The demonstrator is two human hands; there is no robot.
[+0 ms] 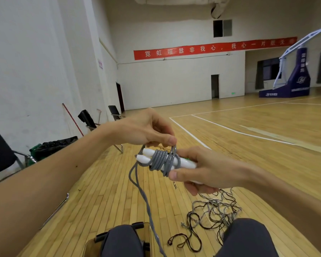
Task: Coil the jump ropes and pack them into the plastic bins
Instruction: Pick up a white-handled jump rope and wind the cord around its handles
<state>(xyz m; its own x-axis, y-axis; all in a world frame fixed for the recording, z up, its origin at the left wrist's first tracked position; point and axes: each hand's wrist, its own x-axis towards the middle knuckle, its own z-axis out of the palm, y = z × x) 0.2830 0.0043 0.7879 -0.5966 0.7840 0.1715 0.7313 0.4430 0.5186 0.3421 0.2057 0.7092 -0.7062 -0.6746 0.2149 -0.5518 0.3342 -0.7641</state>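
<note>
**Jump Rope Wrap: Hand and Rope Positions**

The grey jump rope [160, 158] sits at the centre of the frame, held in the air between both hands. Several turns of it are wound side by side round the two white handles [144, 154], which lie together, tips pointing left.

Right hand [206, 171]: fingers [176, 174] grasp the right end of the handles, with the thumb pressed against the last turns of rope.

Left hand [146, 129]: above the bundle, thumb and fingers [170, 140] pinch a loop of rope at the top of the winding.

The unwound rope hangs from the left end of the handles as two strands and runs down to the bottom edge of the frame.

A clear bin [93, 245] shows at bottom centre, partly hidden by a knee; its contents cannot be determined.

A tangle of thin cords [215, 208] lies on the wooden floor [248, 145] at lower right. Chairs [0, 151] and a black bag [54, 145] stand along the left wall. A red banner [211, 48] hangs at upper centre, and a basketball stand [293, 78] stands at upper right.
</note>
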